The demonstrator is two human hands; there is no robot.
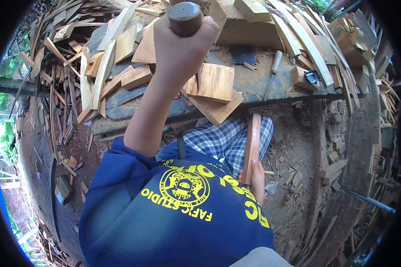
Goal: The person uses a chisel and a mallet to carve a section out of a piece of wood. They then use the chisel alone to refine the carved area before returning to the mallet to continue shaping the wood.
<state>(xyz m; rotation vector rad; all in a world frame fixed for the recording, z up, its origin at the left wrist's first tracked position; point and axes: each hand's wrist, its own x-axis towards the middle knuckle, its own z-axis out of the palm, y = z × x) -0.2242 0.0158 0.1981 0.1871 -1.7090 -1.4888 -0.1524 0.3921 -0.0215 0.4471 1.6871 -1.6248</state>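
Observation:
My left hand (180, 55) is raised over the workbench, wrapped round a thick wooden handle (185, 20) whose rounded butt faces me. The rest of that tool is mostly hidden behind the hand; a narrow dark point shows below, by a wooden block (216, 82). This block lies at the bench's front edge, on top of another flat piece of wood (218, 109). Low on the right, my right hand (257, 175) is closed round the lower end of a long reddish wooden strip (253, 138). The strip stands nearly upright against my checkered trouser leg.
On the dark workbench (263, 84) lie a chisel-like tool (273, 73) with a pale handle, a dark flat plate (242, 54) and a black-and-silver item (312, 76) on a wood block. Offcuts pile up at left and right. Wood scraps (298, 178) litter the ground.

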